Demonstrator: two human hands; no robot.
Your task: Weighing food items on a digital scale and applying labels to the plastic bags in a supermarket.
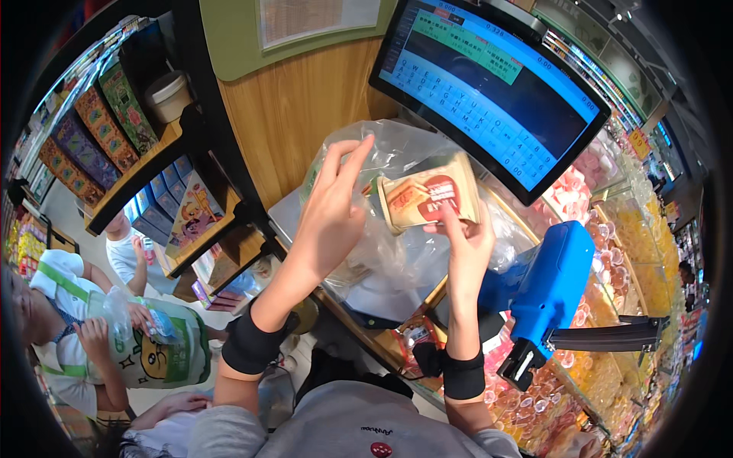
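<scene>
In the middle, my right hand (467, 243) grips a cream-coloured packaged snack (427, 195) by its lower right corner, thumb on the front. The wrapper has a red patch and a picture of a layered snack. Just left of it, my left hand (332, 202) reaches up against a clear plastic bag (397, 137), its fingers stretched and apart. Whether any of them pinch the film I cannot tell. The bag spreads behind and below both hands, its mouth near the snack. Other packets inside it show only dimly through the film. A pale scale surface (389, 294) lies beneath.
A touchscreen (489, 91) stands just beyond the snack. To my right are a blue handheld device (553, 286) with a dark handle and bins of wrapped sweets (603, 336). Shelves with boxes (107, 130) rise at the left. A person with a green-and-white bag (168, 351) stands lower left.
</scene>
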